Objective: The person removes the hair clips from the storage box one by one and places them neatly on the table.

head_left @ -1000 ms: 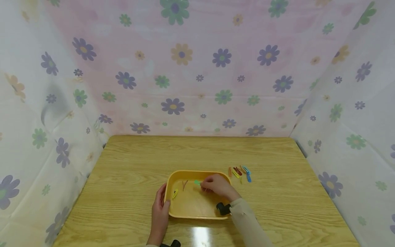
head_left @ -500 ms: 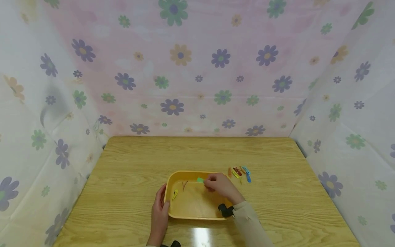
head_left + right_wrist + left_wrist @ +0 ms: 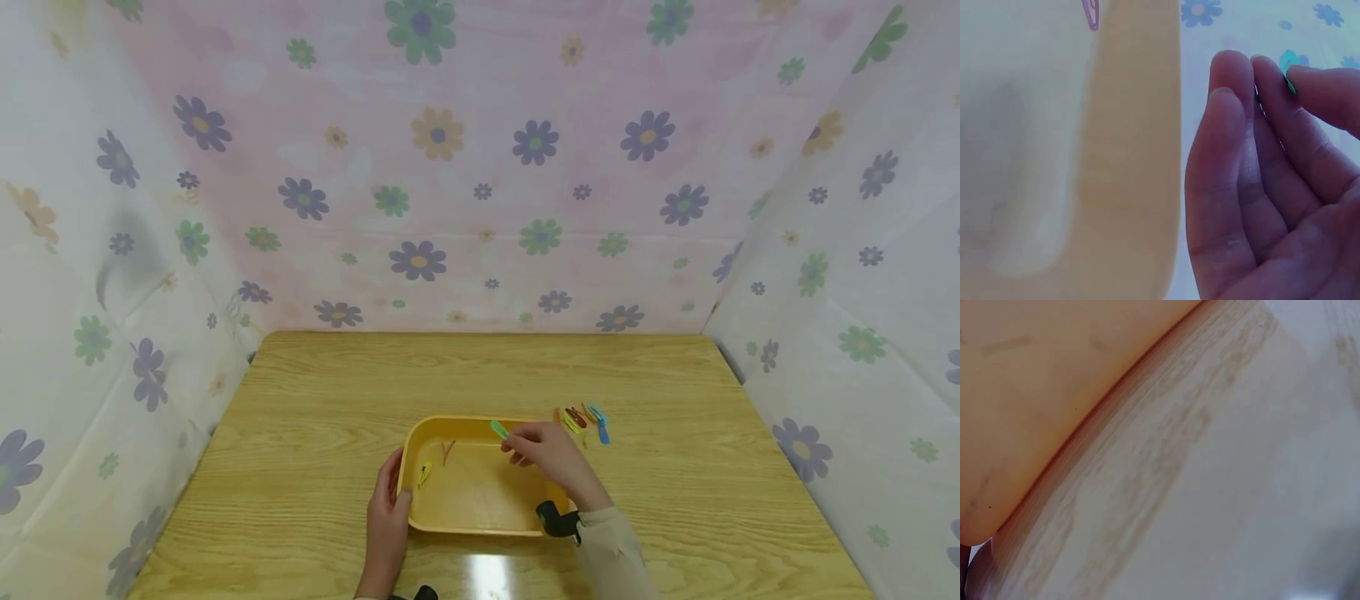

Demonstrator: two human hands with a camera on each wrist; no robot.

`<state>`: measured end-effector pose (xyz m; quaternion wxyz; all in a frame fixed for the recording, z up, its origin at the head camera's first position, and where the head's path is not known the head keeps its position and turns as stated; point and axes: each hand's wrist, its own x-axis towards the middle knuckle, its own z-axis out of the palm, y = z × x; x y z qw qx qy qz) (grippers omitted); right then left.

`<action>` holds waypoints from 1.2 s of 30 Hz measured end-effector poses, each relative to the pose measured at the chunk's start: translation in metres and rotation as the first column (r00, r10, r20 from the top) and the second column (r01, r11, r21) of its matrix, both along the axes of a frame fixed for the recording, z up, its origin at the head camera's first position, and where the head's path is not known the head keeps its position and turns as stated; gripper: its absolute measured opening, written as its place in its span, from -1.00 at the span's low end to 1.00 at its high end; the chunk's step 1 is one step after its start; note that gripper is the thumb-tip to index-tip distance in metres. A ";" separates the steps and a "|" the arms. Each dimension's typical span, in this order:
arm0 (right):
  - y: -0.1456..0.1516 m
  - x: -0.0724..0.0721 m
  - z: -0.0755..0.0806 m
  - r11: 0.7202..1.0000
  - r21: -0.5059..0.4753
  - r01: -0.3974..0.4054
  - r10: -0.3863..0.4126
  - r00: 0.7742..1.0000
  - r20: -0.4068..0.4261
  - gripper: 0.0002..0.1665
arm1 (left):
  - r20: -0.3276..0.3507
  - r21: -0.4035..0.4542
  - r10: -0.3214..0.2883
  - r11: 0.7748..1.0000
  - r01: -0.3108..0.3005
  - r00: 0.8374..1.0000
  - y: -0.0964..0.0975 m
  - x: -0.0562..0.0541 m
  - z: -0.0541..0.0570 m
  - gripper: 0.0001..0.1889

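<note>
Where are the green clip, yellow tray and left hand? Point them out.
Green clip [image 3: 498, 428], head view: its exposed end.
Yellow tray [image 3: 472, 496], head view: its bare floor.
Left hand [image 3: 389, 510], head view: near the thumb's base.

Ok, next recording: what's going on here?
A person is handling small hair clips at a table. The left hand grips the left side of a yellow tray, while the right hand pinches a green clip, seen against the tray's far rim. Inside the tray lie a yellow clip and a reddish clip. A cluster of other clips lies on the table beyond the tray's far right corner.
</note>
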<state>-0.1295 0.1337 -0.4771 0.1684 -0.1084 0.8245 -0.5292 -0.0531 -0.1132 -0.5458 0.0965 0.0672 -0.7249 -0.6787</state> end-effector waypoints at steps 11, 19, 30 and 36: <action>0.011 0.014 0.004 0.989 0.003 0.149 -0.149 0.989 -0.015 -0.61 | -0.014 -0.003 -0.007 1.000 0.007 1.000 0.000 -0.001 -0.001 -0.42; 0.016 0.019 -0.002 0.960 -0.066 0.271 -0.271 0.963 0.013 -0.66 | -0.019 -0.002 -0.008 1.000 0.008 1.000 0.000 -0.002 -0.002 -0.41; 0.033 0.023 -0.008 0.919 -0.151 0.365 -0.358 0.931 0.073 -0.66 | -0.021 -0.005 0.003 1.000 -0.003 1.000 0.001 -0.002 -0.002 -0.42; 0.044 0.023 -0.012 0.891 -0.172 0.420 -0.409 0.908 0.097 -0.60 | 0.006 0.016 0.004 1.000 -0.004 1.000 -0.001 -0.003 -0.010 -0.42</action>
